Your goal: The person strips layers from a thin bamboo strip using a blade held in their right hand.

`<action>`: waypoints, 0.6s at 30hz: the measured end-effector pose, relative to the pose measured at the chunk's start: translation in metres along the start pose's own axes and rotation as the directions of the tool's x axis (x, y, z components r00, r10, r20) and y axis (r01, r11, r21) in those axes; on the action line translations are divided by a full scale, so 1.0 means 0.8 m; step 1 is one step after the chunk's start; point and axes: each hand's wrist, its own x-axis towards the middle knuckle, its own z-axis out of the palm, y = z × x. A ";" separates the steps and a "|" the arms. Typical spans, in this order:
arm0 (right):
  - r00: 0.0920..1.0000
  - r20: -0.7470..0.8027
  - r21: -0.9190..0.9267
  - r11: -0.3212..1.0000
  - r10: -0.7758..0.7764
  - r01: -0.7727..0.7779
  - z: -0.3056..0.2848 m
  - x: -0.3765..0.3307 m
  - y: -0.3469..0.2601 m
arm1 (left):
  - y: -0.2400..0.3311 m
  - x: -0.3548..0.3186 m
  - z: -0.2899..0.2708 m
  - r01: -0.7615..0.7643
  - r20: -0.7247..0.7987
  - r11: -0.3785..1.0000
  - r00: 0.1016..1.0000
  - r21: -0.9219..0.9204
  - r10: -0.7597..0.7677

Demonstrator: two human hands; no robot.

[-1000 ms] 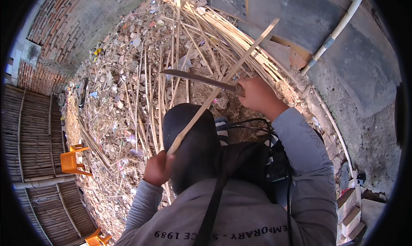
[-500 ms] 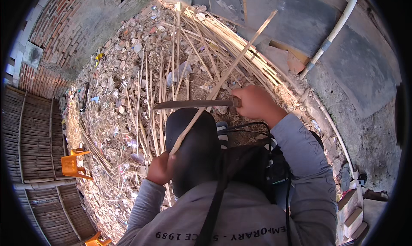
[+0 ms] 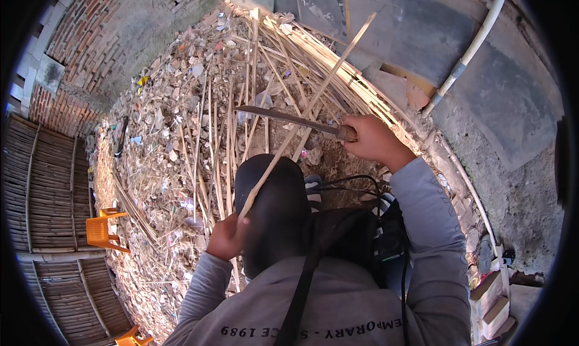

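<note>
My left hand (image 3: 225, 237) is closed around the near end of a long bamboo strip (image 3: 339, 65). The strip slants away from me to the upper right, over dark clothing. In my right hand (image 3: 375, 142) is the handle of a machete (image 3: 288, 118), with its dark blade pointing left and slightly away from me. The blade crosses the strip near its middle; whether the two touch, I cannot tell. A second pale length shows just below the blade beside the strip, and I cannot make out whether it is part of the same piece.
Many bamboo strips (image 3: 362, 88) lie in a bundle along the far right edge, with more scattered over littered ground (image 3: 169, 114). An orange chair (image 3: 99, 231) stands left, near woven bamboo panels (image 3: 51, 189). A pipe (image 3: 467, 53) and a concrete wall (image 3: 488, 132) border the right side.
My right hand has moved slightly right and away from my body. The machete has tilted, its tip now farther away. The strip's far end has shifted a little left; my left hand stays put.
</note>
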 end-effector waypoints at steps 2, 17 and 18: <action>0.999 0.041 -0.012 1.000 -0.019 0.019 -0.012 0.002 -0.006 | -0.011 0.002 -0.004 -0.044 0.034 0.998 0.999 0.034 0.043; 0.960 0.033 -0.036 0.960 0.279 -0.278 0.023 0.018 0.018 | -0.006 0.005 0.000 -0.080 -0.012 0.992 0.997 0.099 0.082; 0.968 -0.010 -0.115 0.962 0.249 -0.249 0.018 0.018 0.017 | -0.006 0.005 0.000 -0.105 -0.026 0.988 0.994 0.109 0.108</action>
